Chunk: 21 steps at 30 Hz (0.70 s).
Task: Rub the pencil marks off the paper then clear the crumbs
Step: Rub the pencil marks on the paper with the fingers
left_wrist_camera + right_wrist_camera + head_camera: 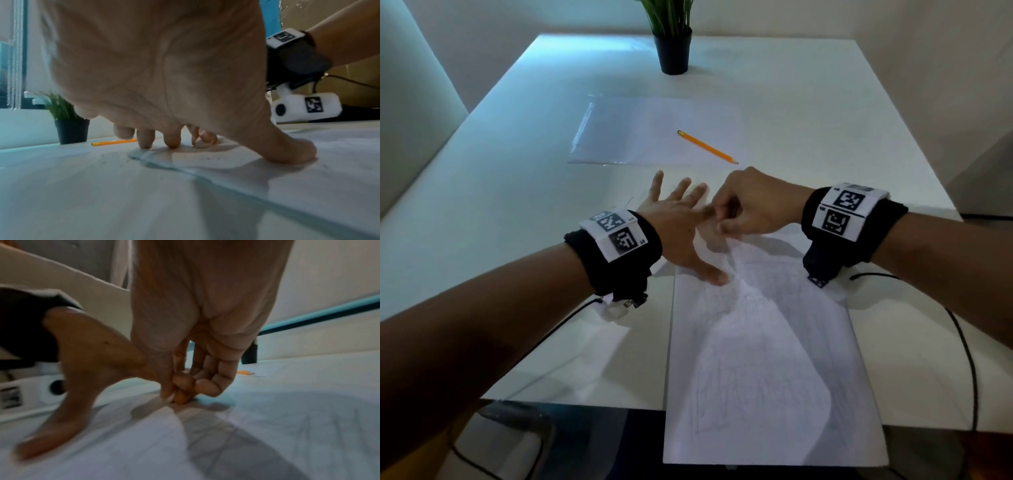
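1. One black pot [674, 54] at the far counter [482, 192] edge holds one green plant [667, 15].
2. One paper [763, 359] with faint pencil marks lies near, overhanging the counter's near edge.
3. Left hand [681, 226] grip is open, fingers spread and pressing the paper's far left corner.
4. Right hand [753, 202] grip is curled, pinching something small and pale; what, I cannot tell.
5. One pencil [707, 146] lies farther off on a clear sleeve [626, 130].

White table [825, 113], potted green plant [673, 37] at far edge, orange pencil [707, 147] on clear plastic sleeve [619, 133]
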Tool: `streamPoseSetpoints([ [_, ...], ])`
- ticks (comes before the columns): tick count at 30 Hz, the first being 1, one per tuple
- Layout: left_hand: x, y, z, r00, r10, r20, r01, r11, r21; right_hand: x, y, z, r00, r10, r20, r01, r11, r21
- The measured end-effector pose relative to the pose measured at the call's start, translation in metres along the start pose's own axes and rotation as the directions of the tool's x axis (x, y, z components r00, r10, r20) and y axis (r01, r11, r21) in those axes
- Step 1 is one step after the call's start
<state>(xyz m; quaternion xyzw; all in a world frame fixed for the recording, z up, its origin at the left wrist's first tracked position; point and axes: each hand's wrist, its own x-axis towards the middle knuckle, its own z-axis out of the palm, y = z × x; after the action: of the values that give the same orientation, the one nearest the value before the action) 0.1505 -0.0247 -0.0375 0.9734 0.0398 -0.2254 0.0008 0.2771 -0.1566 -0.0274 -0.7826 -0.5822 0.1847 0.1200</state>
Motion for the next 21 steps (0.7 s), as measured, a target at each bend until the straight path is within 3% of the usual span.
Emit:
streamPoseSetpoints([
  [5, 0.003, 0.006, -0.006, 0.998, -0.049, 0.037, 0.047, 0.996, 0.073, -0.003, 0.014, -0.011, 0.99, 0.073, -0.119, -0.072, 0.997, 0.012],
  [8, 0.001, 0.005, -0.006, 0.996, -0.07, 0.048, 0.067, 0.996, 0.065, -0.01, 0.002, 0.001, 0.999, 0.024, -0.028, -0.024, 0.999, 0.024],
  [12, 0.003, 0.007, -0.006, 0.996, -0.079, 0.041, 0.076, 0.994, 0.08, -0.011, 0.012, -0.008, 0.988, 0.094, -0.126, -0.09, 0.995, 0.036],
  [16, 0.003, 0.006, -0.006, 0.995, -0.086, 0.057, 0.081, 0.994, 0.072, -0.008, -0.002, 0.002, 0.999, 0.033, -0.003, -0.033, 0.999, 0.009],
  [19, 0.004, 0.007, -0.006, 0.993, -0.094, 0.07, 0.09, 0.994, 0.053, -0.008, 0.009, -0.007, 0.989, 0.096, -0.115, -0.095, 0.995, 0.02],
  [21, 0.003, 0.006, -0.005, 0.992, -0.1, 0.081, 0.096, 0.994, 0.053, -0.01, 0.003, -0.003, 0.994, 0.071, -0.079, -0.068, 0.997, 0.032],
])
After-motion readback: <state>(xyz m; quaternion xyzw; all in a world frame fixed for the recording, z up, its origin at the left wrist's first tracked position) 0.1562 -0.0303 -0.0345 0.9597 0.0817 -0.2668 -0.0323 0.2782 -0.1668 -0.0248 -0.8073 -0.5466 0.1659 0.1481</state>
